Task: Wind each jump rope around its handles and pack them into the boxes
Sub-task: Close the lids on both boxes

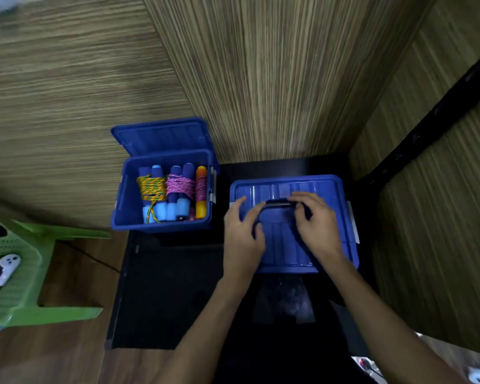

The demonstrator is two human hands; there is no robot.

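Writing or brand marks cannot be read anywhere, because the picture is soft. Both hands lie on the closed blue box [294, 223] on the black tabletop [166, 295]. The left hand [243, 239] and the right hand [317, 223] curl their fingers around the dark carry handle [277, 204] of the lid; its middle is visible, its ends are hidden under the fingers. Beside it, to the left, the open blue box [164, 195] holds wound jump ropes [175, 189]. A white controller [7, 268] lies in a green basket [17, 289], cut off by the edge.
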